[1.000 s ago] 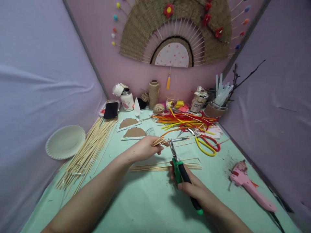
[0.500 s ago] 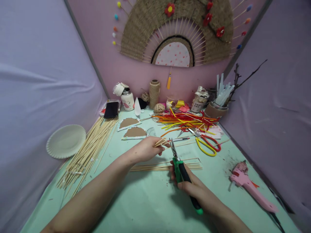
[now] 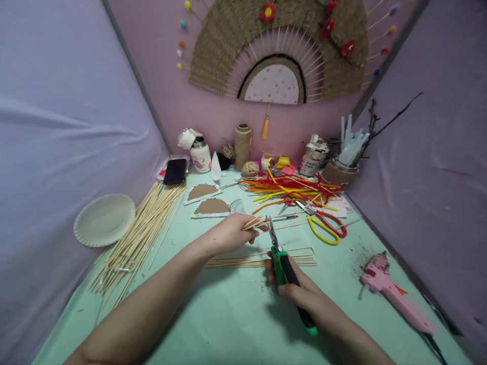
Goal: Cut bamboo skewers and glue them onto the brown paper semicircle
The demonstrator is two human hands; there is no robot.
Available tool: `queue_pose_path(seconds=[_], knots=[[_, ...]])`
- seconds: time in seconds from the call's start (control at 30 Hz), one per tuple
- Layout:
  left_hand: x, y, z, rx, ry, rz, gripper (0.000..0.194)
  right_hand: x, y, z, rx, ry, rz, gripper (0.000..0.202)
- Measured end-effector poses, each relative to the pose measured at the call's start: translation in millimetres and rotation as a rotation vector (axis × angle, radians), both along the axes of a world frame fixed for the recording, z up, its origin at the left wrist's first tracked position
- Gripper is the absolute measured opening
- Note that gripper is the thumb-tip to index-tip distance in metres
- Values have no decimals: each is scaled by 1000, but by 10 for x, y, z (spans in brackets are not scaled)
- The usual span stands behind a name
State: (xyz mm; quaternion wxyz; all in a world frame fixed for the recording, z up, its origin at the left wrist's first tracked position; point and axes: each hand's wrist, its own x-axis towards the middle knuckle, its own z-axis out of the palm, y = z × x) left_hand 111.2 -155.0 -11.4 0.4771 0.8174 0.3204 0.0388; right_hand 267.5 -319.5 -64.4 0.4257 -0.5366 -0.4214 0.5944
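My left hand (image 3: 236,233) is closed around a small bundle of thin bamboo sticks (image 3: 254,222), whose ends poke out to the right. In my right hand (image 3: 294,286) are green-and-black garden shears (image 3: 281,266), gripped by the handles. Their blades (image 3: 271,230) point up and away, slightly apart, close to the stick ends; whether a stick lies between them I cannot tell. Beneath both hands, several long sticks (image 3: 243,262) lie side by side on the green tabletop (image 3: 213,314). A pen (image 3: 281,218) rests just behind the blades.
A large stick pile (image 3: 140,238) and white paper plate (image 3: 104,220) are at left. Two brown half-round pieces (image 3: 210,207) lie mid-table. Red-and-yellow scissors (image 3: 323,228) sit near pipe cleaners (image 3: 297,187). At right lies a pink glue gun (image 3: 395,296). Twine (image 3: 242,147) stands at the back.
The view has shifted very slightly. Both hands keep the same position and hold, the left on the bamboo sticks and the right on the shears.
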Motion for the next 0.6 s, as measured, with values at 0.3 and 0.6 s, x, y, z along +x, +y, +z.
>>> queue_pose_path(seconds=[0.3,0.6], knots=[[8,-21,32,3,1,3,39,-14,-19,16,-1,-3,-5,48],[8,-7,24,18,30,17,38,15,-40,-33,7,-6,9,51]])
